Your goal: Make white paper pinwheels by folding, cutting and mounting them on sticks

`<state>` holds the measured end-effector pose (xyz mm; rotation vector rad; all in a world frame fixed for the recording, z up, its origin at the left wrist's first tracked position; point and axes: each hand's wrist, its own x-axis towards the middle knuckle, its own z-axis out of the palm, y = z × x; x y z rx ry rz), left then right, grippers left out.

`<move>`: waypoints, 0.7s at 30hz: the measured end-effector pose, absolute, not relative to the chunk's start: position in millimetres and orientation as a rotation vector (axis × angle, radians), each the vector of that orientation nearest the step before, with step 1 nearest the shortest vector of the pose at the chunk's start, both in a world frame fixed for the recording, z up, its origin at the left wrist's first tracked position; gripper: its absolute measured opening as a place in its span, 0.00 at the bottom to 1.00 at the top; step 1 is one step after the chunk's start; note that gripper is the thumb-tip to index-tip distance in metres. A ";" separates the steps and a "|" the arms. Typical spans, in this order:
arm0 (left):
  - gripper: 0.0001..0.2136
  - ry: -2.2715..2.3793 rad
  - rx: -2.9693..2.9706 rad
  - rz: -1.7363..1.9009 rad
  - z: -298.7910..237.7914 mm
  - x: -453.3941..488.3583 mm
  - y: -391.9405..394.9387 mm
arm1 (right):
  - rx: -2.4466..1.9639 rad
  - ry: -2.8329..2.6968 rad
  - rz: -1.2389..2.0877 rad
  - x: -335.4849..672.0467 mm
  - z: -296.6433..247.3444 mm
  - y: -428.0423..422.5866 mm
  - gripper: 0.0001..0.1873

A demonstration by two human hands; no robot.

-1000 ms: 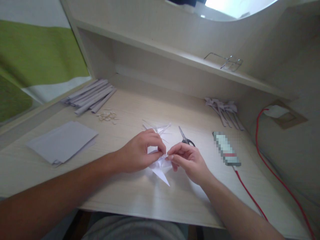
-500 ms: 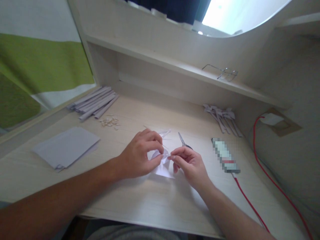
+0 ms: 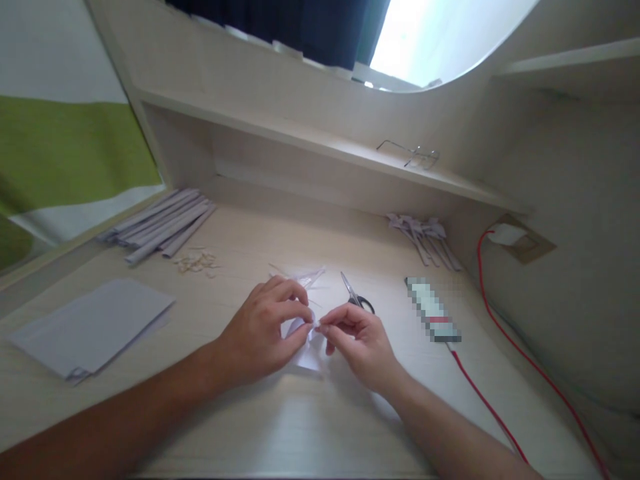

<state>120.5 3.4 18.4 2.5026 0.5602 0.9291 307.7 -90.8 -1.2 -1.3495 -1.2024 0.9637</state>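
Note:
In the middle of the desk, a small white sheet of paper (image 3: 309, 360) is pinched between my two hands. My left hand (image 3: 270, 327) grips its upper part with thumb and fingertips. From the other side my right hand (image 3: 363, 339) pinches the paper with thumb and forefinger, the fingertips of both hands almost meeting. The exact fold between them is hidden. Scissors (image 3: 352, 291) with black handles lie just beyond my right hand, blades pointing away. Behind my left hand are some thin white paper scraps (image 3: 311, 275).
Rolled paper tubes (image 3: 163, 223) lie at the back left, near a pile of small pale bits (image 3: 196, 261). Paper sheets (image 3: 100, 323) are stacked at left. To the right are folded paper pieces (image 3: 425, 237), a phone (image 3: 433, 312) and a red cable (image 3: 493, 413). Glasses (image 3: 417, 155) rest on the shelf.
The whole view has shifted, so the desk and its things appear further left. Both hands keep their pinch on the paper, with only slight finger movement.

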 end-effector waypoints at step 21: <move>0.09 0.445 2.336 0.773 14.1 119.7 11.2 | -1.357 -1.568 0.721 305.7 1.1 -101.0 0.13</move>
